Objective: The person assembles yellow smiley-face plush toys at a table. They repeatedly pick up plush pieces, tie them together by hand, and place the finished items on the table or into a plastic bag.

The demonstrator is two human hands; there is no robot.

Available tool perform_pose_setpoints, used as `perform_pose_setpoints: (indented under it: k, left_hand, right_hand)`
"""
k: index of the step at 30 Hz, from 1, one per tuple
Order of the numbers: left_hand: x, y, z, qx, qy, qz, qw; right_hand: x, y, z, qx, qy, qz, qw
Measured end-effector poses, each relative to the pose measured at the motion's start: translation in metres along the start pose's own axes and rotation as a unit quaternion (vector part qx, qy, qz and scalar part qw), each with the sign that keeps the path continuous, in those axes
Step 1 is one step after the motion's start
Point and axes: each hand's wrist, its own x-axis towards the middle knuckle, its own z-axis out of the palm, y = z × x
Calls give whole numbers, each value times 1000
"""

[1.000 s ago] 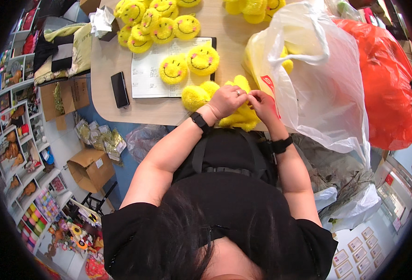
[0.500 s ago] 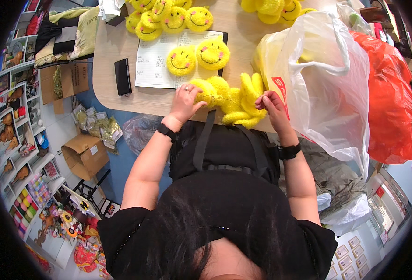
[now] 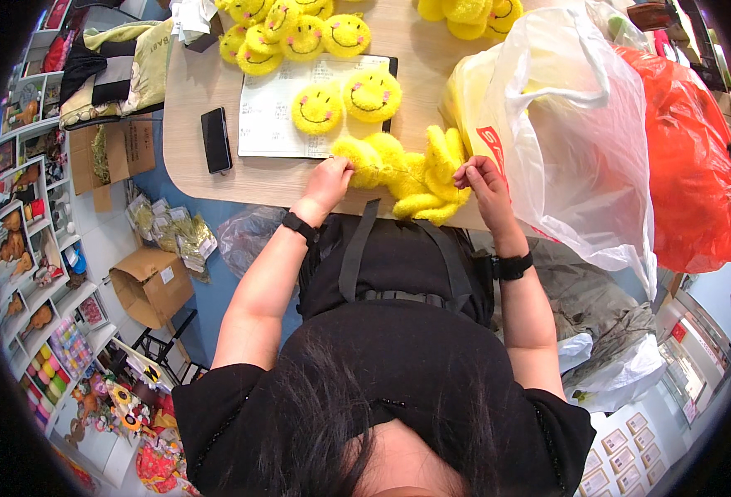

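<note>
A cluster of fuzzy yellow plush pieces lies along the table's front edge between my hands. At its left end, my left hand is closed, its fingertips pressed together against the edge of the fuzz. What they pinch there is hidden. My right hand is closed in a pinch just right of the cluster, beside the white plastic bag. Anything in that pinch is too small to make out. Just beyond, two yellow smiley plush faces rest on an open notebook.
A black phone lies left of the notebook. More smiley plushes are heaped at the back, with another yellow pile at back right. A white plastic bag and a red bag stand on the right.
My left hand's fingers have drawn in from a spread grasp over the plush's left end to a closed pinch at its edge. My right hand stays pinched in nearly the same place.
</note>
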Motion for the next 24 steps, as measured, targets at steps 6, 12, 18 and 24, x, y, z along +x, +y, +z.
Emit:
perform_pose_setpoints:
  k: [6,12,18,24]
  left_hand:
    - [-14,-16,-43,-333,-152,-135,921]
    - [-69,-15,-124,-686,1,-105,720]
    - [-96,-13,-184,-769,1,-26,639]
    - [-89,-29,-189,-658,-20,-100,746]
  right_hand:
    - [-2,-10,1,-15,35,-55,998]
    - [-5,-27,4,2,75,-123,990]
    - [-16,-43,12,-15,65,-113,991]
    - [-1,-8,21,-19,101,-66,993]
